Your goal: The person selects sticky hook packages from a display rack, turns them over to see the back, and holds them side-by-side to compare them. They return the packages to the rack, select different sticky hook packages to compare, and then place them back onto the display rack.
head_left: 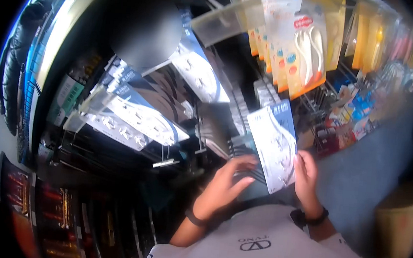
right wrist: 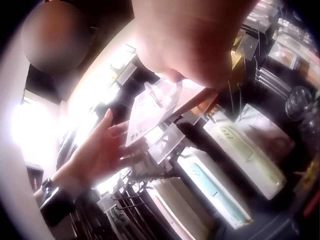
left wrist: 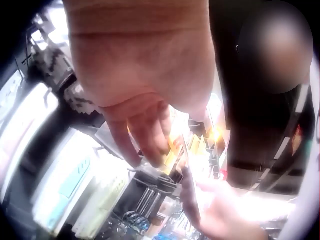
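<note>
My right hand (head_left: pixel 306 181) grips the lower right edge of a blister card of white hooks (head_left: pixel 274 149), thumb over its front. The card stands tilted, its blue printed corner at the top. In the right wrist view the same card (right wrist: pixel 150 112) sticks out beyond the right hand (right wrist: pixel 187 55). Just left of the card, my left hand (head_left: pixel 225 185) is held with fingers spread and nothing in it. The left wrist view shows that hand's palm (left wrist: pixel 145 75) with loosely bent fingers, and the card almost edge-on in the right hand (left wrist: pixel 220 205).
More hook cards (head_left: pixel 141 116) hang on rack pegs to the left. Orange-edged packs with white spoons (head_left: pixel 306 54) hang above right. Bare metal pegs (head_left: pixel 166 163) jut out from the rack. A cardboard box (head_left: pixel 402 220) stands at the right, and dark red packages (head_left: pixel 54 209) sit lower left.
</note>
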Demonstrator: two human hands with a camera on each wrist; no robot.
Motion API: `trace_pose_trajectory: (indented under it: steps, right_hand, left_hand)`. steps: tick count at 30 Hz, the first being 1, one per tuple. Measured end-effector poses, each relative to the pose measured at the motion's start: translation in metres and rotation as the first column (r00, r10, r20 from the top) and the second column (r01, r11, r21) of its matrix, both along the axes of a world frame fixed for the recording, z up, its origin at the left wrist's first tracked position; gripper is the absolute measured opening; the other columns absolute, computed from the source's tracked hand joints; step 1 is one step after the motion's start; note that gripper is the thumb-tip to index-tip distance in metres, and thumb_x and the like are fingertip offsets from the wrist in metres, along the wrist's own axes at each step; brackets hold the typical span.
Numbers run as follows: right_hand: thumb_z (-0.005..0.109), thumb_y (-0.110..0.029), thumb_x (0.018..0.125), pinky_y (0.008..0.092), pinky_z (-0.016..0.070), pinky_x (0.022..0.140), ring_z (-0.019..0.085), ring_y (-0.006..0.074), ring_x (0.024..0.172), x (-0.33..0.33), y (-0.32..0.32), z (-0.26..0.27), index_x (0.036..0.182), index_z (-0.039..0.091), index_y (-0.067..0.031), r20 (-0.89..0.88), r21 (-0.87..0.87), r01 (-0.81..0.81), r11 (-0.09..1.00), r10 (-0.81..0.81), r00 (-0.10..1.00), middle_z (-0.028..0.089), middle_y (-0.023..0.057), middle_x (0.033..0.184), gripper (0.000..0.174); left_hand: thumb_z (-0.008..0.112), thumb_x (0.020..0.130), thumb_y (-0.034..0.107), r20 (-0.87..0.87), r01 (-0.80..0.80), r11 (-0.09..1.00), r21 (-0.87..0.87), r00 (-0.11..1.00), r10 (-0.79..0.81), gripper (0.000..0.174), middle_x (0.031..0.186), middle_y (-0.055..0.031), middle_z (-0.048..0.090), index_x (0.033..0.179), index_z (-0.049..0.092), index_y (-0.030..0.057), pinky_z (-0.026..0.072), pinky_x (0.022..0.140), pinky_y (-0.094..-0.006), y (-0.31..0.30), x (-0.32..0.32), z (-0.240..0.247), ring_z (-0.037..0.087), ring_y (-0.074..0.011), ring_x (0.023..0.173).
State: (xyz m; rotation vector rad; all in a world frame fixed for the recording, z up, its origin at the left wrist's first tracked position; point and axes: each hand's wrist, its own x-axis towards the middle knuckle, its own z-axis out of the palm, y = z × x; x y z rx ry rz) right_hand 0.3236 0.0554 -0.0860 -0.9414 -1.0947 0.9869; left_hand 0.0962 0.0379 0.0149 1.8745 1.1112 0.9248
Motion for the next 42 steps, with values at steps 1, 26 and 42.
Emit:
trace_pose_trajectory:
  steps: [1,26,42]
  right_hand:
    - [0.054,-0.008,0.101,0.0175,0.0399,0.076,0.048,0.0025,0.085,-0.004,0.002,-0.002,0.11,0.058,0.0025,-0.022,-0.013,-0.032,0.999,0.032,0.999,0.055,-0.0014,0.094,0.014]
    - [0.074,0.013,0.071,0.0388,0.0557,0.093,0.066,0.0317,0.112,-0.006,0.009,0.037,0.098,0.071,-0.0019,0.515,0.508,-0.273,0.817,-0.034,0.857,0.072,0.0114,0.109,0.032]
    - [0.06,-0.004,0.097,0.0286,0.0567,0.07,0.069,0.0164,0.08,-0.034,0.007,0.01,0.104,0.06,0.0069,0.156,0.004,-0.434,0.901,0.428,0.89,0.07,0.013,0.089,0.013]
  left_hand:
    - [0.07,0.087,0.007,0.015,0.056,0.996,-0.074,0.998,-0.055,0.038,0.112,-0.0161,0.067,0.121,0.056,-0.0012,0.0506,0.09,-0.0338,-0.001,-0.001,-0.007,0.067,-0.0263,0.104]
    - [0.068,0.079,-0.002,-0.15,-0.185,0.903,0.387,0.954,0.259,0.021,0.108,-0.0127,0.072,0.099,0.072,0.0026,0.0531,0.094,-0.0396,0.003,-0.012,-0.023,0.068,-0.0305,0.107]
    - [0.07,0.087,-0.003,0.171,-0.425,0.905,-0.004,0.891,0.419,0.015,0.092,-0.0084,0.074,0.102,0.071,-0.0043,0.0528,0.074,-0.0226,-0.008,-0.033,-0.028,0.069,-0.011,0.081]
